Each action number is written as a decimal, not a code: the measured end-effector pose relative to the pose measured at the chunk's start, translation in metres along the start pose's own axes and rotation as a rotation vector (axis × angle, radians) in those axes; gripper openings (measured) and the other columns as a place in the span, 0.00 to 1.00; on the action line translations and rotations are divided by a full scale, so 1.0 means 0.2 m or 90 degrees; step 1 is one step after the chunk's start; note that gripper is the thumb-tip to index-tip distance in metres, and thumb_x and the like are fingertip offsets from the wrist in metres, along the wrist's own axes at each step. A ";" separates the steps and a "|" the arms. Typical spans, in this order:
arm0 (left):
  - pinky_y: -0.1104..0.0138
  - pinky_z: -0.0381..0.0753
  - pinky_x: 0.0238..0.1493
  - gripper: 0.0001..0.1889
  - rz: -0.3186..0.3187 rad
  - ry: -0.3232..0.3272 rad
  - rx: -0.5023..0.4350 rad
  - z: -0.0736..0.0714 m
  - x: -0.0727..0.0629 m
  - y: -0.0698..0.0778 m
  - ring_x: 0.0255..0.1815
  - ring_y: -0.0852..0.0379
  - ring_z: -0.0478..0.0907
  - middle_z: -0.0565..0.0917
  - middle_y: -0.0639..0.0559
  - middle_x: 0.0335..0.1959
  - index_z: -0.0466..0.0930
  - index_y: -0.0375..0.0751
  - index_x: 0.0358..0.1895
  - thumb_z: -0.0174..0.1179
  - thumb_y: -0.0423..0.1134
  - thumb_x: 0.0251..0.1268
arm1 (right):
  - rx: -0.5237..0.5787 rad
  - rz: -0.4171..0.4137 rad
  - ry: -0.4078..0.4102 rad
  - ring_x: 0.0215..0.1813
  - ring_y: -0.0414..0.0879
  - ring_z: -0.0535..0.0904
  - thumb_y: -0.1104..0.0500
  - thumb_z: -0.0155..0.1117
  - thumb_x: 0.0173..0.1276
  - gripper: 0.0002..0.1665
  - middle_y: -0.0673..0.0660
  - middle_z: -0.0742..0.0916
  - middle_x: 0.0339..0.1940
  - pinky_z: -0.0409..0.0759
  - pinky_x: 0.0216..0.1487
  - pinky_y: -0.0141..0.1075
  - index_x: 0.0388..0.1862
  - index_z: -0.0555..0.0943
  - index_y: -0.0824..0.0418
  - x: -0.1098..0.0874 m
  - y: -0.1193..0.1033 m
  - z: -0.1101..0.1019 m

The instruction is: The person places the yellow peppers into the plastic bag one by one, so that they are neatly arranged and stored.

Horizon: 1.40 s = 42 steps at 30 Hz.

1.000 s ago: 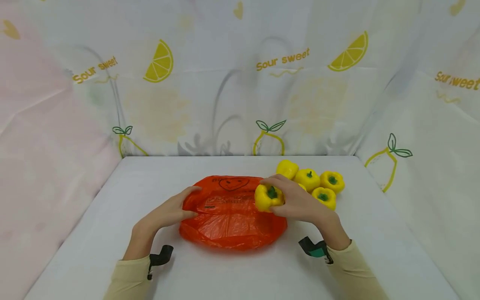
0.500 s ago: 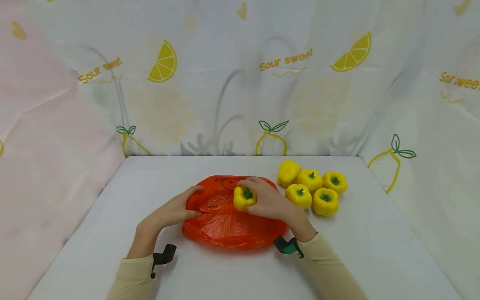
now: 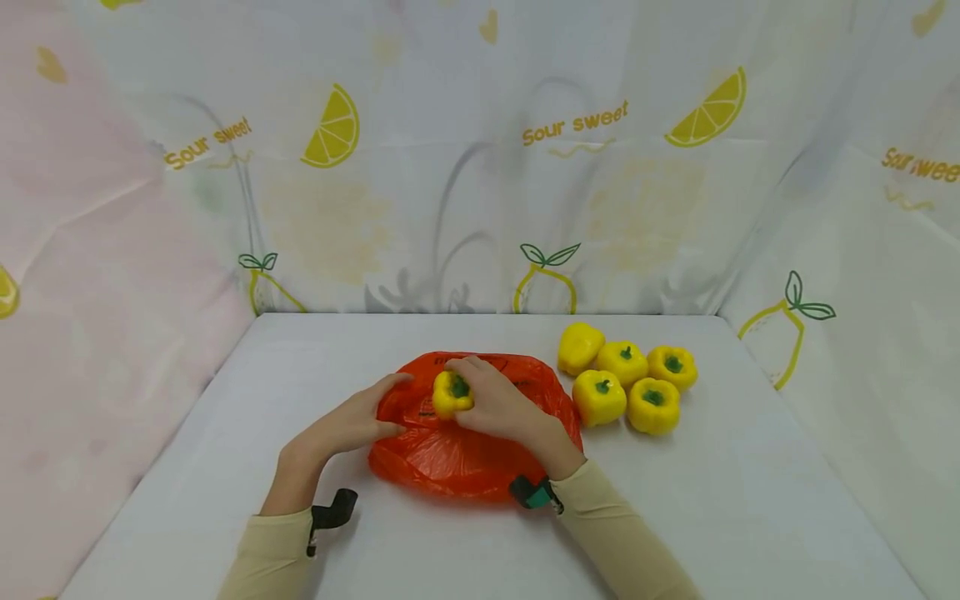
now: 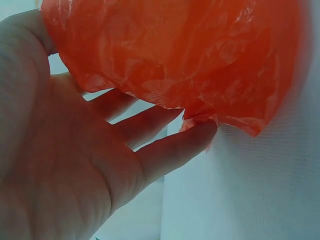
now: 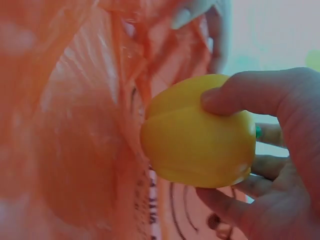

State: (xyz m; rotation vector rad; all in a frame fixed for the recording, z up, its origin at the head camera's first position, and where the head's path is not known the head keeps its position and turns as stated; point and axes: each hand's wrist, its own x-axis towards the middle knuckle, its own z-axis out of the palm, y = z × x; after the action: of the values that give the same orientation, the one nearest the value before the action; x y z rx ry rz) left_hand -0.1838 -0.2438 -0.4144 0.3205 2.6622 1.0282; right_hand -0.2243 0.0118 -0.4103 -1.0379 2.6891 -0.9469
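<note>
A red plastic bag [image 3: 465, 467] with black print lies on the white table. My left hand [image 3: 341, 429] grips its left edge, the thumb and fingers spread apart; in the left wrist view, bunched film [image 4: 197, 117] of the bag meets a fingertip. Over the bag, my right hand [image 3: 498, 404] holds a yellow bell pepper [image 3: 450, 396], its green stem toward the palm. In the right wrist view the thumb lies on one side of this pepper [image 5: 195, 135] and the fingers on the other, right in front of the red film.
Several more yellow bell peppers [image 3: 599, 398] stand grouped to the right of the bag, near the table's back. The white table [image 3: 420, 550] ends at a fabric backdrop [image 3: 480, 208] printed with lemons, with fabric on both sides too.
My right hand has carried the bell pepper leftward from beside the other peppers to over the middle of the bag. The left hand stays at the bag's left edge.
</note>
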 end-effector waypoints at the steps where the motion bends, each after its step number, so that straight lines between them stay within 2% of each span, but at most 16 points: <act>1: 0.36 0.62 0.72 0.38 0.000 0.000 0.000 0.00 0.00 0.00 0.77 0.38 0.60 0.63 0.44 0.77 0.58 0.53 0.75 0.63 0.39 0.62 | 0.000 0.001 0.000 0.60 0.46 0.72 0.58 0.67 0.63 0.36 0.54 0.76 0.66 0.78 0.64 0.42 0.70 0.69 0.56 0.00 0.00 0.01; 9: 0.36 0.60 0.73 0.37 0.001 -0.004 -0.005 0.01 0.01 0.01 0.77 0.39 0.59 0.63 0.44 0.77 0.59 0.53 0.75 0.63 0.39 0.62 | -0.020 -0.006 0.004 0.62 0.47 0.73 0.55 0.68 0.66 0.33 0.53 0.75 0.66 0.77 0.67 0.42 0.69 0.69 0.55 0.01 0.02 0.07; 19: 0.37 0.60 0.73 0.37 0.008 -0.005 -0.004 0.01 0.01 0.02 0.77 0.38 0.59 0.62 0.44 0.77 0.59 0.51 0.75 0.62 0.37 0.62 | -0.017 0.008 -0.011 0.72 0.48 0.69 0.50 0.69 0.66 0.39 0.52 0.71 0.74 0.72 0.72 0.46 0.74 0.66 0.49 -0.02 0.06 0.01; 23: 0.37 0.59 0.74 0.37 0.007 -0.004 -0.001 0.00 0.01 0.02 0.77 0.38 0.59 0.63 0.44 0.77 0.59 0.51 0.74 0.63 0.38 0.62 | -0.021 0.013 0.000 0.75 0.50 0.66 0.50 0.68 0.66 0.38 0.52 0.71 0.75 0.71 0.73 0.50 0.74 0.67 0.49 -0.05 0.08 -0.05; 32: 0.36 0.60 0.73 0.37 -0.004 -0.005 0.005 -0.01 0.00 0.01 0.77 0.37 0.59 0.63 0.43 0.77 0.59 0.52 0.74 0.63 0.39 0.62 | -0.019 0.048 0.029 0.72 0.52 0.70 0.51 0.69 0.65 0.39 0.51 0.72 0.73 0.73 0.70 0.51 0.74 0.67 0.49 -0.14 0.12 -0.23; 38: 0.35 0.61 0.71 0.37 -0.014 -0.004 0.002 -0.01 0.00 0.01 0.77 0.37 0.59 0.61 0.43 0.78 0.58 0.54 0.75 0.63 0.39 0.62 | -0.001 0.095 0.013 0.74 0.52 0.67 0.50 0.69 0.66 0.40 0.52 0.71 0.75 0.72 0.71 0.53 0.75 0.65 0.47 -0.21 0.18 -0.36; 42: 0.35 0.62 0.71 0.38 -0.019 -0.008 -0.004 -0.01 0.00 0.01 0.77 0.36 0.58 0.61 0.43 0.78 0.58 0.53 0.75 0.63 0.39 0.62 | 0.008 0.119 -0.001 0.75 0.54 0.66 0.52 0.69 0.66 0.41 0.54 0.70 0.76 0.70 0.72 0.55 0.75 0.65 0.49 -0.26 0.21 -0.44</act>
State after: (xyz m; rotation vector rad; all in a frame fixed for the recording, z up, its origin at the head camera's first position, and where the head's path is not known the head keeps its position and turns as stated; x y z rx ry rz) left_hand -0.1841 -0.2428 -0.4118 0.2844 2.6447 1.0214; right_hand -0.2358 0.1149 -0.3704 -0.7676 2.7159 -0.9269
